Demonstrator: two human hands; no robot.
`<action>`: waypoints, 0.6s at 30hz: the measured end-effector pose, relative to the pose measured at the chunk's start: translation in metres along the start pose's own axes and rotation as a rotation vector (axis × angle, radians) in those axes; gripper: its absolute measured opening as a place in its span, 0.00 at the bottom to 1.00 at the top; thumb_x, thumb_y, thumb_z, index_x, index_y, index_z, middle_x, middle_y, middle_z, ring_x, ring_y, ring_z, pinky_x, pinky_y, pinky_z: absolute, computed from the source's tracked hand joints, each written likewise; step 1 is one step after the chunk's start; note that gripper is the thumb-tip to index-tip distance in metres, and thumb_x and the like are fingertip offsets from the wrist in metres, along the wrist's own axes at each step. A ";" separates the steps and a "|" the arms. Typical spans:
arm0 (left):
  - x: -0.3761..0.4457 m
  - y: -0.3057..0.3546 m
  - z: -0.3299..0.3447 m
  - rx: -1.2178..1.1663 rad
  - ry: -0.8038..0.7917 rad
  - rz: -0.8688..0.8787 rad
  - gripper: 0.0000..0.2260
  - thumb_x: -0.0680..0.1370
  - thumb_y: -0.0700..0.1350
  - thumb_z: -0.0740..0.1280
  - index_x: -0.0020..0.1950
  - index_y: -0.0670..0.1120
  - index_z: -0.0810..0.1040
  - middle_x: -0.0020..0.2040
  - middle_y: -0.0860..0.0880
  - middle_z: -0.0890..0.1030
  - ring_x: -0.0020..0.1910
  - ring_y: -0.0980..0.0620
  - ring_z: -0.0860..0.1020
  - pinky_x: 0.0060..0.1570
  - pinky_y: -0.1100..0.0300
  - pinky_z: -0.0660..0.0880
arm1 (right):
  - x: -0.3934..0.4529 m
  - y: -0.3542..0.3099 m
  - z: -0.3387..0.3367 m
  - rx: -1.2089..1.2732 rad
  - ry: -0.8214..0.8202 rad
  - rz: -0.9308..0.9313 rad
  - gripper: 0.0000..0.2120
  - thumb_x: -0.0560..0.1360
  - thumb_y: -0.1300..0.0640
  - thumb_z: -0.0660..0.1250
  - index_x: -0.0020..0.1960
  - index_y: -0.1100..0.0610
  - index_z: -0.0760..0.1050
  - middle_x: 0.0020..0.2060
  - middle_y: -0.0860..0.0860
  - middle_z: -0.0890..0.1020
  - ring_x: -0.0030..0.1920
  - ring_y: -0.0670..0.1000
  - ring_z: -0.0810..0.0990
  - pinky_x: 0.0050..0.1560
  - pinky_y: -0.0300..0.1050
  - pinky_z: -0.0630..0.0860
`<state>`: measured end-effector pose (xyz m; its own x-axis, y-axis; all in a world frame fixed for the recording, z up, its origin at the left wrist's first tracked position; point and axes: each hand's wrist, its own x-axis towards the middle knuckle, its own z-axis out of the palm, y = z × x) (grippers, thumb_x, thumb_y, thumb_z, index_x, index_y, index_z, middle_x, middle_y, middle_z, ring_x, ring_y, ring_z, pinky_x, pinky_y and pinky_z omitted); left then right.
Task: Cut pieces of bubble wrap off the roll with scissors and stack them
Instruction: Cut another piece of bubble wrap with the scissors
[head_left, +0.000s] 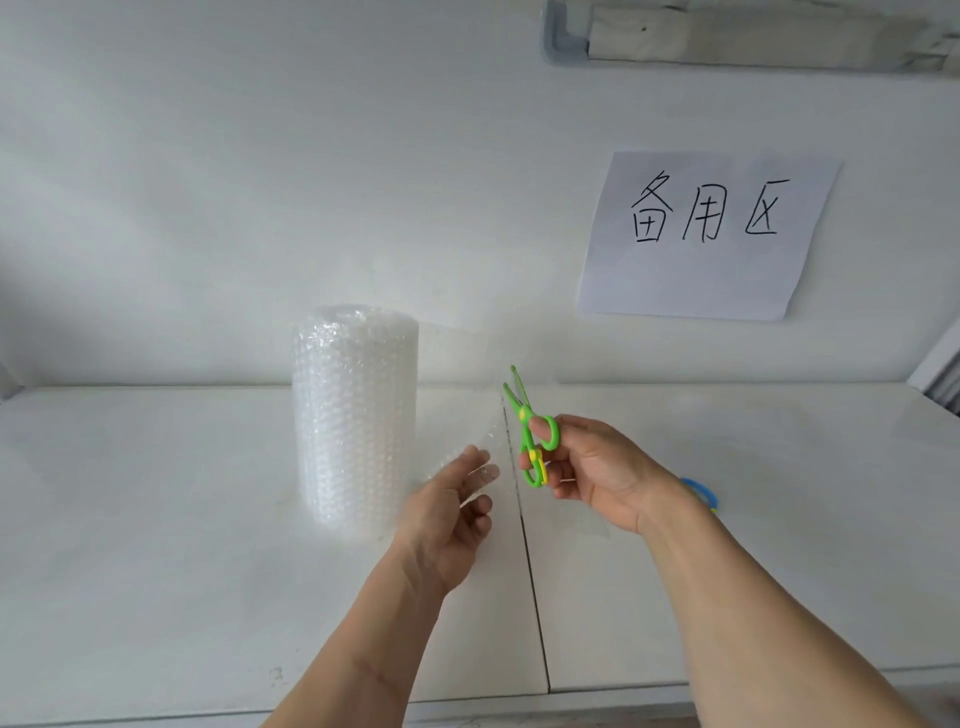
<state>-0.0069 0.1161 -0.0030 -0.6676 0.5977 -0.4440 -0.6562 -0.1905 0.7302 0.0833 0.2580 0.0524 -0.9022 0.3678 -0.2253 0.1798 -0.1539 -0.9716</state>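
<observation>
Scissors (530, 431) gripped in right hand (597, 473); left hand (452, 514) fingers pinch bubble wrap (467, 415).

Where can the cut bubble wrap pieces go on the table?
The table is bare left of the bubble wrap roll, out to its left edge. It also looks bare far right, beyond the blue ring, though clear pieces would be hard to see. The middle is crowded: left hand holding the loose sheet, right hand holding green scissors.

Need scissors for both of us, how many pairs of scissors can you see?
1 for sure: the green scissors in the right hand. A blue loop behind that wrist might be another pair, mostly hidden.
</observation>
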 end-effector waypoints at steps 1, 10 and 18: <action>0.000 -0.001 0.001 0.018 0.017 0.018 0.10 0.76 0.49 0.70 0.52 0.45 0.83 0.43 0.49 0.79 0.28 0.54 0.69 0.26 0.64 0.65 | -0.005 0.005 0.000 0.014 -0.001 -0.006 0.16 0.67 0.45 0.73 0.44 0.56 0.74 0.39 0.58 0.84 0.26 0.47 0.73 0.29 0.40 0.70; 0.003 -0.003 -0.004 -0.036 0.054 0.055 0.05 0.76 0.42 0.68 0.51 0.44 0.78 0.36 0.49 0.75 0.30 0.52 0.73 0.26 0.62 0.70 | -0.052 0.046 0.015 0.071 -0.004 0.006 0.18 0.61 0.45 0.78 0.37 0.55 0.75 0.39 0.60 0.85 0.27 0.49 0.75 0.29 0.41 0.70; 0.004 -0.001 0.011 0.000 0.125 0.088 0.02 0.75 0.43 0.71 0.47 0.48 0.82 0.40 0.50 0.78 0.34 0.54 0.72 0.33 0.62 0.68 | -0.081 0.062 0.020 0.062 0.000 0.022 0.15 0.64 0.48 0.78 0.35 0.54 0.74 0.39 0.61 0.84 0.29 0.51 0.75 0.31 0.42 0.70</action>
<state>-0.0052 0.1269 0.0001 -0.7611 0.4771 -0.4394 -0.5931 -0.2377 0.7692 0.1596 0.2000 0.0120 -0.8984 0.3636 -0.2462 0.1746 -0.2187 -0.9600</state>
